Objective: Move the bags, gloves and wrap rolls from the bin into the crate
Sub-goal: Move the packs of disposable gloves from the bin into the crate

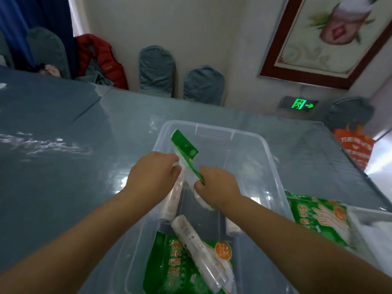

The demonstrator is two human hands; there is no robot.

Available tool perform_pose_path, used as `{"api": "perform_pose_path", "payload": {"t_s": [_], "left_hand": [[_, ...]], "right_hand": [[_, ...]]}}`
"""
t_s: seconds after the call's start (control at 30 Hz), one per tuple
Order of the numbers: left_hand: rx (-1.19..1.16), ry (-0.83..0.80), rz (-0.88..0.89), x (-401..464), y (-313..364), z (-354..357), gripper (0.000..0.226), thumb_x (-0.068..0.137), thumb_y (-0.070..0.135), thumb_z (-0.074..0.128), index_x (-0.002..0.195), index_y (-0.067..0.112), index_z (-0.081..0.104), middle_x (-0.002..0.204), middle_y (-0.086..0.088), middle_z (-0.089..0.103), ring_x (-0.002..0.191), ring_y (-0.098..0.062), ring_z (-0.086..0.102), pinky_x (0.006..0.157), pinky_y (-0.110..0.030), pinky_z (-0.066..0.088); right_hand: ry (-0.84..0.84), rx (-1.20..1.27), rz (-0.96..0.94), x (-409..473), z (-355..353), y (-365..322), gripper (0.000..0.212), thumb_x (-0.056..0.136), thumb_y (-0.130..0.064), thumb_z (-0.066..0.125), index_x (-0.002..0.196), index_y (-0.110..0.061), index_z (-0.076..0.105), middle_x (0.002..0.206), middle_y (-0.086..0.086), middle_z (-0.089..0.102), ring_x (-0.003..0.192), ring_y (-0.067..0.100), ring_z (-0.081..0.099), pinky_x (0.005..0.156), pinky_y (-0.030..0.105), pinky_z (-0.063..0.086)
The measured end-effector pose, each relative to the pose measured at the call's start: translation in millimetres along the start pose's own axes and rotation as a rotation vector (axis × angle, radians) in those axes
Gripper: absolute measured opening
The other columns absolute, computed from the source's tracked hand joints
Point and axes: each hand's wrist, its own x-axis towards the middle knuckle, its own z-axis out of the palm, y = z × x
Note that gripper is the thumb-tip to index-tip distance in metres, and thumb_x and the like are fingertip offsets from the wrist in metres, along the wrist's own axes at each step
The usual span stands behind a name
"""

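A clear plastic container [263, 145] stands on the table in front of me. Both hands reach into it. My left hand [154, 172] and my right hand [218, 185] together hold a clear packet with a green header [184, 148], tilted upright over the container's middle. Inside lie a white wrap roll [171, 205] under my left wrist, another roll [197, 251] and a green glove pack [176, 264] at the near end. A third roll [232, 228] shows under my right forearm. Another green glove pack [318, 217] lies to the right, in a second container [364, 217].
The table [63, 155] has a shiny blue-grey cover. Grey-covered chairs [203, 83] line its far side, one with a red jacket [99, 58]. An orange bag [356, 147] sits on a chair at the right. A framed picture [331, 39] hangs on the wall.
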Motion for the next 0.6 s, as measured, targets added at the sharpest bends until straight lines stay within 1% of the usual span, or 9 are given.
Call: {"api": "perform_pose_path", "payload": {"t_s": [0.07, 0.1, 0.17, 0.2, 0.3, 0.37, 0.4, 0.5, 0.6], "left_hand": [[-0.29, -0.052, -0.204, 12, 14, -4, 0.04, 0.09, 0.039, 0.044, 0.122, 0.014, 0.044, 0.102, -0.01, 0.066, 0.095, -0.032, 0.061, 0.082, -0.04, 0.048], [-0.533, -0.096, -0.306, 19, 21, -6, 0.048, 0.089, 0.039, 0.048, 0.125, 0.01, 0.038, 0.1, -0.011, 0.063, 0.093, -0.033, 0.062, 0.082, -0.044, 0.05], [-1.018, -0.16, -0.482, 30, 40, -13, 0.06, 0.086, 0.036, 0.057, 0.13, 0.004, 0.033, 0.104, -0.01, 0.059, 0.088, -0.027, 0.064, 0.069, -0.042, 0.056], [-1.163, -0.166, -0.504, 33, 49, -16, 0.055, 0.086, 0.032, 0.06, 0.126, 0.003, 0.038, 0.106, -0.011, 0.06, 0.083, -0.023, 0.066, 0.06, -0.037, 0.057], [-1.268, -0.064, -0.377, 36, 71, -20, 0.006, 0.087, 0.012, 0.056, 0.092, 0.013, 0.058, 0.089, -0.007, 0.07, 0.066, -0.014, 0.069, 0.048, -0.028, 0.056], [-1.293, -0.025, -0.312, 36, 85, -24, 0.02, 0.085, 0.004, 0.05, 0.081, 0.019, 0.063, 0.072, 0.003, 0.073, 0.06, -0.01, 0.069, 0.047, -0.025, 0.054], [-1.32, -0.018, -0.295, 38, 91, -26, 0.022, 0.085, 0.003, 0.049, 0.081, 0.02, 0.064, 0.069, 0.006, 0.073, 0.061, -0.009, 0.07, 0.047, -0.025, 0.054], [-1.399, -0.03, -0.257, 44, 113, -35, 0.021, 0.088, 0.005, 0.049, 0.085, 0.021, 0.062, 0.082, 0.004, 0.072, 0.068, -0.01, 0.07, 0.053, -0.029, 0.057], [-1.456, -0.047, -0.171, 46, 136, -39, 0.022, 0.089, 0.003, 0.048, 0.087, 0.022, 0.061, 0.079, 0.008, 0.072, 0.065, -0.007, 0.07, 0.047, -0.024, 0.055]], "right_hand": [[0.133, -0.025, -0.019, -10, -20, -7, 0.014, 0.082, -0.028, 0.051, 0.074, -0.018, 0.046, 0.077, 0.01, 0.063, 0.068, 0.034, 0.059, 0.056, 0.03, 0.032], [0.198, -0.049, -0.038, -16, -28, -10, 0.012, 0.08, -0.025, 0.054, 0.074, -0.015, 0.049, 0.073, 0.01, 0.063, 0.062, 0.034, 0.059, 0.053, 0.031, 0.033], [0.348, -0.105, -0.08, -27, -44, -15, 0.012, 0.071, -0.018, 0.066, 0.07, -0.011, 0.057, 0.063, 0.008, 0.063, 0.048, 0.03, 0.058, 0.044, 0.026, 0.033], [0.402, -0.141, -0.088, -33, -51, -17, 0.015, 0.065, -0.017, 0.071, 0.068, -0.011, 0.058, 0.059, 0.006, 0.062, 0.043, 0.027, 0.056, 0.04, 0.023, 0.032], [0.476, -0.222, -0.082, -47, -65, -15, 0.019, 0.064, -0.023, 0.075, 0.067, -0.013, 0.059, 0.057, 0.004, 0.062, 0.042, 0.024, 0.056, 0.037, 0.022, 0.032], [0.494, -0.194, -0.079, -56, -73, -6, 0.027, 0.074, -0.037, 0.069, 0.069, -0.012, 0.058, 0.061, 0.006, 0.062, 0.048, 0.025, 0.057, 0.04, 0.026, 0.036], [0.513, -0.165, -0.066, -61, -79, 0, 0.034, 0.078, -0.044, 0.062, 0.071, -0.012, 0.058, 0.064, 0.007, 0.062, 0.053, 0.026, 0.058, 0.042, 0.028, 0.038], [0.626, -0.02, 0.024, -71, -99, 24, 0.048, 0.082, -0.053, 0.047, 0.089, -0.007, 0.059, 0.087, 0.01, 0.062, 0.081, 0.028, 0.056, 0.065, 0.037, 0.045], [0.646, 0.104, 0.202, -76, -120, 52, 0.062, 0.082, -0.062, 0.039, 0.109, -0.009, 0.054, 0.108, 0.01, 0.056, 0.101, 0.027, 0.047, 0.085, 0.04, 0.038]]}}
